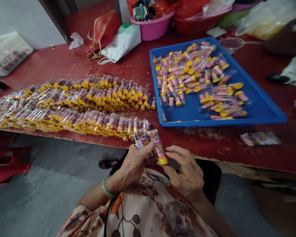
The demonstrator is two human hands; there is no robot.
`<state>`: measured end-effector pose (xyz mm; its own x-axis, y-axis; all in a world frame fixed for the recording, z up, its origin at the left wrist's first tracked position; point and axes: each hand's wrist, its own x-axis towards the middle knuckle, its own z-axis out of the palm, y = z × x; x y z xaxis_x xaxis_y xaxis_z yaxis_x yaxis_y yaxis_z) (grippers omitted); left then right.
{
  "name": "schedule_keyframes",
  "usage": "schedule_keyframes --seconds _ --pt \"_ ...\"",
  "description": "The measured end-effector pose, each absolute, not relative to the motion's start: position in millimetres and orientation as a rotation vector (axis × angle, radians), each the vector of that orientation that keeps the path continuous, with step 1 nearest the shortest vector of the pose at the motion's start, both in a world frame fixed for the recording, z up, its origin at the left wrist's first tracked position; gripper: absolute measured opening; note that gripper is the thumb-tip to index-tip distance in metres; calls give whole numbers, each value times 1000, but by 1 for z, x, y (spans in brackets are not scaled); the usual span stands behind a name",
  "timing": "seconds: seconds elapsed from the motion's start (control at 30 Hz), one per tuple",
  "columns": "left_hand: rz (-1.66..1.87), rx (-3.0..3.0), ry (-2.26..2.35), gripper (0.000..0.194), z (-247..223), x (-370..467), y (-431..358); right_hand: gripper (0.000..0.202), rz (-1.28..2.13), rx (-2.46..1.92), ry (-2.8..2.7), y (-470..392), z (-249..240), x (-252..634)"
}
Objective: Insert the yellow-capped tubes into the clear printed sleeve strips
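Note:
Printed wrappers [141,139] are gripped in my left hand [135,163], its thumb lying over them. A clear tube with a yellow cap and pink contents [159,148] leans against the wrappers, cap end down. My right hand [185,171] has its fingers curled at the tube's capped end, thumb and fingertips around the yellow cap. Just beyond the hands, stacked yellow-capped tubes [88,120] lie in long rows along the table. A blue tray [259,110] at the right holds loose tubes [172,80] of the same kind.
The red table [199,141] has a flat packet [261,138] near its right front edge. Behind stand a pink basin [155,28], a white bag [122,42] and a red bag [105,29]. A red stool [10,164] is on the floor at left.

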<state>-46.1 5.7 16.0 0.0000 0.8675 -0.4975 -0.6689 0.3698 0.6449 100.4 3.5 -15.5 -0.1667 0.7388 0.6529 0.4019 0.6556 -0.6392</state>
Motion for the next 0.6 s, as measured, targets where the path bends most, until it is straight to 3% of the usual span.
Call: schedule_keyframes --seconds 0.27,0.6 --pt "1218 299 950 24 18 -43 1 24 606 -885 -1754 7 -8 108" --pt "1240 351 909 27 13 -39 -3 30 128 -939 -1672 -6 -9 94"
